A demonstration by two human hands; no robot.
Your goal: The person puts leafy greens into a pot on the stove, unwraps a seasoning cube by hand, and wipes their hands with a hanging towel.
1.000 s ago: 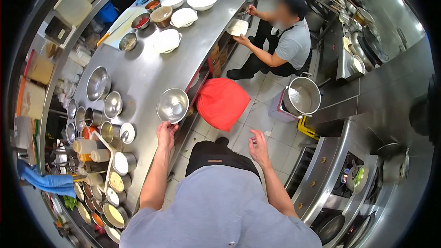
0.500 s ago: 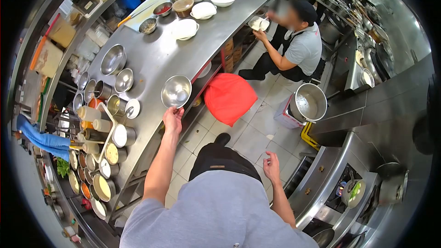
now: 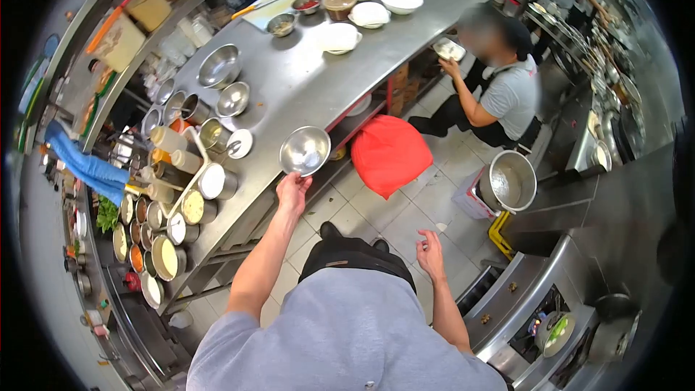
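My left hand [image 3: 292, 194] grips the near rim of a shiny steel mixing bowl [image 3: 305, 149]. The bowl is at the front edge of the steel worktable [image 3: 264, 119]; nothing shows inside it. Whether its base rests on the table or hangs just off it, I cannot tell. My right hand [image 3: 430, 254] hangs in the air over the tiled floor, holding nothing, its fingers loosely bent and apart. A white lid [image 3: 239, 143] with a spoon on it lies on the table left of the bowl.
A red covered bundle [image 3: 391, 153] bulges out beside the table. Beyond it a seated co-worker [image 3: 507, 98] holds a bowl of food. A large steel pot [image 3: 509, 181] stands to the right, near a stove with a pan of greens [image 3: 557, 333]. Sauce containers [image 3: 169, 257] crowd the left.
The view has turned, so the surroundings sit further right in it. My left hand still holds the mixing bowl. My right hand stays free. The co-worker's bowl remains in hand.
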